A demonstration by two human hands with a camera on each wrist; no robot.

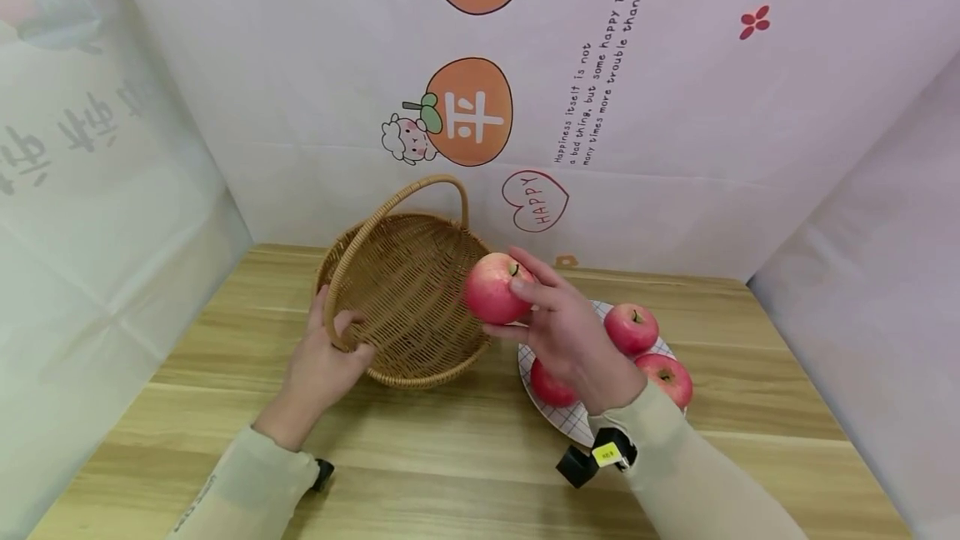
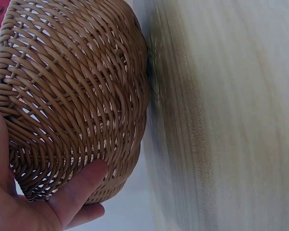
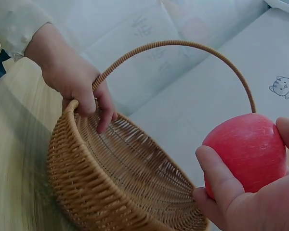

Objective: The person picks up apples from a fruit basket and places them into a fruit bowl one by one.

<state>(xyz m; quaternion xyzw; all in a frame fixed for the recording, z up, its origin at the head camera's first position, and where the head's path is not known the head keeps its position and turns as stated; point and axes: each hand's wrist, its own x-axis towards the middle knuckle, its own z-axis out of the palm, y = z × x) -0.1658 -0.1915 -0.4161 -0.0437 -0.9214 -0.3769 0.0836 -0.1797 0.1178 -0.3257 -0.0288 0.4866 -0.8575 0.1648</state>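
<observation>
The right hand (image 1: 566,332) gripped an apple (image 1: 493,287) at the basket (image 1: 408,307) rim. The left hand (image 1: 322,361) clutched that rim by the handle (image 1: 390,211).

Pale green sleeves (image 1: 247,482); black wrist cameras (image 1: 596,457), yellow label.

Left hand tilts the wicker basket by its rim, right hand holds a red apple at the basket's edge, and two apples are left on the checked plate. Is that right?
Not quite: three apples remain on the checked plate, one partly hidden behind the right hand, as the head view shows. The rest stands: the left hand tilts the wicker basket, and the right holds a red apple.
</observation>
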